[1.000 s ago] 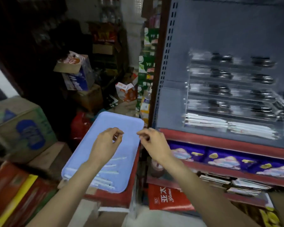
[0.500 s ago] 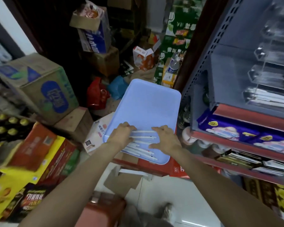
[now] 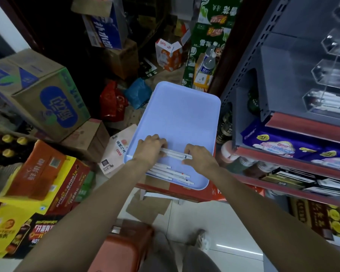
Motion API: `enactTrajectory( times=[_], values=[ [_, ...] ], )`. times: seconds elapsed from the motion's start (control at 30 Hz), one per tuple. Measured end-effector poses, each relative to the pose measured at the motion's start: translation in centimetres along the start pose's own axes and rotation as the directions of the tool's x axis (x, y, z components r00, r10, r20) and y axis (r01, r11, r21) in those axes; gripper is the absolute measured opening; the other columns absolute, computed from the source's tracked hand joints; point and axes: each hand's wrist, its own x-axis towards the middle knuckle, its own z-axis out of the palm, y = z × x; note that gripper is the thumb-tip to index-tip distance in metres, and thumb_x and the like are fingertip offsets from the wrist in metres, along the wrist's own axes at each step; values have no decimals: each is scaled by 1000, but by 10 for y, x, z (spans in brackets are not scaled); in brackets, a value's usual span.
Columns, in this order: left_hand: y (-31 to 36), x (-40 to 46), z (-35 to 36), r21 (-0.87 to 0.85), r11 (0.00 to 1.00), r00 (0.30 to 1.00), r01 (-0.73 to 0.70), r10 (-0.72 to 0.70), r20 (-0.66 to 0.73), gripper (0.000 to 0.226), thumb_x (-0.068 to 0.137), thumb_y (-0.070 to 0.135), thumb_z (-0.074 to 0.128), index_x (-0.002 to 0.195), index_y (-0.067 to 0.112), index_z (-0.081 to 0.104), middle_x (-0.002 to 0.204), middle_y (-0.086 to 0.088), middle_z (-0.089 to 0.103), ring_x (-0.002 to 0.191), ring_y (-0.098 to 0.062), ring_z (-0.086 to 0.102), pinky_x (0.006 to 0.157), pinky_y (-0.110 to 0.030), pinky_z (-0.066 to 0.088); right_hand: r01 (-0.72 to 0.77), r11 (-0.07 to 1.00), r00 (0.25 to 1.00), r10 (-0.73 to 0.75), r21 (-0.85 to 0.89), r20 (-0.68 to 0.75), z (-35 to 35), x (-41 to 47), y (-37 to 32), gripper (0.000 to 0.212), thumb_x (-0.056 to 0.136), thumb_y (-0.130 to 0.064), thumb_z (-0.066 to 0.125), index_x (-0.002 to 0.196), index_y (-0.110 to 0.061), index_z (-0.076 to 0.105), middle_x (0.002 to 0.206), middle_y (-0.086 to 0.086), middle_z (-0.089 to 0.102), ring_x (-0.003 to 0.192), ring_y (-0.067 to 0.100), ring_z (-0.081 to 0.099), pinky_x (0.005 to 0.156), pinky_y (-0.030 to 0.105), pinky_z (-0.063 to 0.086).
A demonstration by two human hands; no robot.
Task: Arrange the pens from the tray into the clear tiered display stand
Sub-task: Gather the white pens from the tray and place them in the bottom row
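Observation:
A light blue tray [image 3: 181, 112] rests on a red box below the shelf's left end. Several white pens [image 3: 170, 172] lie across its near end. My left hand [image 3: 150, 149] and my right hand [image 3: 199, 157] both rest on the tray and hold the two ends of a small bundle of white pens [image 3: 176, 154] just above the others. The clear tiered display stand [image 3: 326, 75] is on the grey shelf at the right edge, with white pens in its lowest visible tier.
Cardboard boxes [image 3: 39, 91] and drink cartons [image 3: 41, 185] crowd the floor to the left. A red-edged shelf [image 3: 294, 165] with purple packets [image 3: 283, 148] juts out on the right. A red stool [image 3: 124, 250] stands by my knees on the white tiled floor.
My view has swung down and left from the shelf to the tray. Both hands dropped onto the pens at the tray's near end and closed on a few of them.

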Motion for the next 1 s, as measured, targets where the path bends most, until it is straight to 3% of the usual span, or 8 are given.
enactTrajectory(
  times=[0.27, 0.4, 0.53, 0.63, 0.73, 0.8, 0.9, 1.0],
  values=[
    [4, 0, -3, 38, 999, 999, -33, 32, 19, 25, 94, 29, 51, 116, 17, 53, 113, -9, 49, 109, -29, 46, 87, -38, 36, 2, 999, 999, 0, 32, -43, -9, -4, 0, 32, 93, -23, 58, 122, -10, 57, 121, 12, 59, 111, 28, 55, 90, 35, 43],
    [3, -3, 3, -199, 979, 990, 45, -70, -123, 34, 89, 28, 60, 120, 16, 53, 117, -8, 48, 110, -26, 47, 90, -36, 40, -18, 981, 994, 38, 194, -98, -15, -8, 2, 31, 90, -20, 62, 118, -7, 63, 120, 15, 63, 107, 32, 59, 91, 40, 49],
    [16, -11, 0, -685, 710, 893, 165, -402, -201, 58, 83, 21, 69, 132, 6, 42, 124, -14, 47, 115, -27, 49, 97, -33, 41, -33, 950, 985, 84, 312, -149, -17, -11, 7, 15, 89, -17, 63, 95, -5, 70, 87, 19, 68, 80, 29, 64, 71, 34, 52],
    [29, -9, -9, -854, 434, 830, 285, -558, -6, 62, 84, 29, 68, 132, -2, 42, 109, -9, 60, 110, -24, 56, 92, -24, 39, -25, 848, 967, 155, 529, -203, -19, -14, 6, 10, 85, -14, 68, 88, -6, 71, 70, 8, 62, 62, 17, 56, 58, 21, 44],
    [42, -3, -20, -956, 116, 909, 268, -359, 211, 50, 88, 34, 62, 115, -7, 59, 104, -15, 69, 99, -23, 65, 88, -25, 50, 10, 723, 963, 179, 691, -201, -28, -16, -4, 4, 81, -11, 71, 79, -14, 73, 57, 0, 63, 64, 21, 59, 61, 32, 42],
    [56, -4, -34, -968, -31, 947, 251, -199, 252, 39, 91, 32, 57, 106, -3, 65, 105, -16, 70, 94, -22, 67, 79, -23, 53, 29, 669, 967, 170, 742, -191, -36, -20, -10, 4, 81, -8, 71, 83, -6, 74, 55, -2, 64, 57, 16, 62, 58, 26, 45],
    [77, -2, -51, -975, -111, 969, 190, -137, 204, 26, 93, 27, 54, 97, 4, 65, 98, -11, 71, 83, -15, 69, 68, -19, 56, 54, 632, 966, 162, 773, -200, -56, -35, -14, 15, 82, -8, 70, 93, 3, 72, 59, -1, 67, 49, 2, 63, 52, 15, 48],
    [102, -2, -68, -991, -73, 979, 109, -164, 120, 23, 94, 22, 53, 93, 2, 64, 95, -13, 70, 79, -17, 69, 66, -21, 57, 60, 758, 965, 122, 649, -232, -86, -55, -10, 20, 83, -20, 71, 85, 0, 74, 69, 9, 67, 54, 8, 59, 55, 17, 44]
  ],
)
